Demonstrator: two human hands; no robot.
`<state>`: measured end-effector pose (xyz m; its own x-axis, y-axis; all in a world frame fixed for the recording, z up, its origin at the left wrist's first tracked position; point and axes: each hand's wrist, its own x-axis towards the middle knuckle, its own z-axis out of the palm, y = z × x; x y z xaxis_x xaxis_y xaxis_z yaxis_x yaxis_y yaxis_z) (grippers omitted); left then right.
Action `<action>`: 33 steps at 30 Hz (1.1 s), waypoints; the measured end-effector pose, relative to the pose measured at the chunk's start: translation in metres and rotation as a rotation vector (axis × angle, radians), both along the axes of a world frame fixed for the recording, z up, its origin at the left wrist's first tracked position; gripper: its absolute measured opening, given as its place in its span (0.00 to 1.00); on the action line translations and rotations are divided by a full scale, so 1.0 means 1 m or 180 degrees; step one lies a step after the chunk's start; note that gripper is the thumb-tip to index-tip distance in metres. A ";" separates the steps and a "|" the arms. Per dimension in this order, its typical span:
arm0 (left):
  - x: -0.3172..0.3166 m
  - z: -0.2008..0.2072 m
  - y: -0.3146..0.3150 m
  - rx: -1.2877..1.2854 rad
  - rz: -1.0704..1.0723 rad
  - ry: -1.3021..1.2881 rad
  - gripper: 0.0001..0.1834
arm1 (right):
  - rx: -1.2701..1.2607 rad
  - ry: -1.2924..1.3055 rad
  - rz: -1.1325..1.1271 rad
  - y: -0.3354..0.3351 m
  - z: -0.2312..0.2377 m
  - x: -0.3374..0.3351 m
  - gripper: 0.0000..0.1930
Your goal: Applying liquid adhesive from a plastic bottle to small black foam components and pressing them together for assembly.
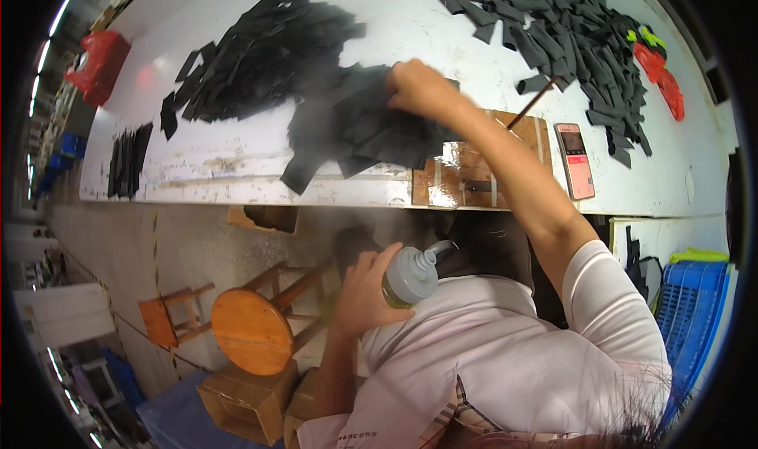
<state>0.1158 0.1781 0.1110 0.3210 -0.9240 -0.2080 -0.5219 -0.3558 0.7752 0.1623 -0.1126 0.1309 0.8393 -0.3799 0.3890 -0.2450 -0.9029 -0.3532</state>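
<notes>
Strips [359,125] of matte black material, flat and straight-edged, lie in a loose, overlapping heap near the front edge of a scuffed white table [237,161], as a worker's right hand [422,90] reaches down onto them. Its fingers are curled, but from where I stand I cannot tell whether that grip has closed on a piece. At the worker's waist, the left hand [367,291] wraps its grip around a rounded bottle [399,287] with a smooth grey cap and a curved loop. A larger heap [264,58] of the same dark pieces spreads to the left, and tube-like black rolls [545,35] are scattered across the far right. Beside the strips sits a glossy brown board [474,169] crossed by pale bands, with a slim phone [575,161] to its right. Crinkled red plastic [659,78] lies beyond the rolls. Below, a round-topped wooden stool [253,331] stands near an open cardboard box [245,402].
</notes>
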 end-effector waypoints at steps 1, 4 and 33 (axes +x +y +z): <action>0.002 -0.001 -0.001 0.0002 -0.0049 0.0005 0.50 | 0.0146 -0.0015 0.0280 0.010 0.002 -0.011 0.09; 0.002 -0.004 0.003 -0.0090 0.0187 0.0082 0.51 | 0.0365 -0.1100 0.0057 0.048 0.031 -0.063 0.06; -0.039 -0.001 -0.082 -0.0430 -0.0599 0.0417 0.50 | 0.1409 0.0568 0.1133 0.062 0.020 -0.236 0.12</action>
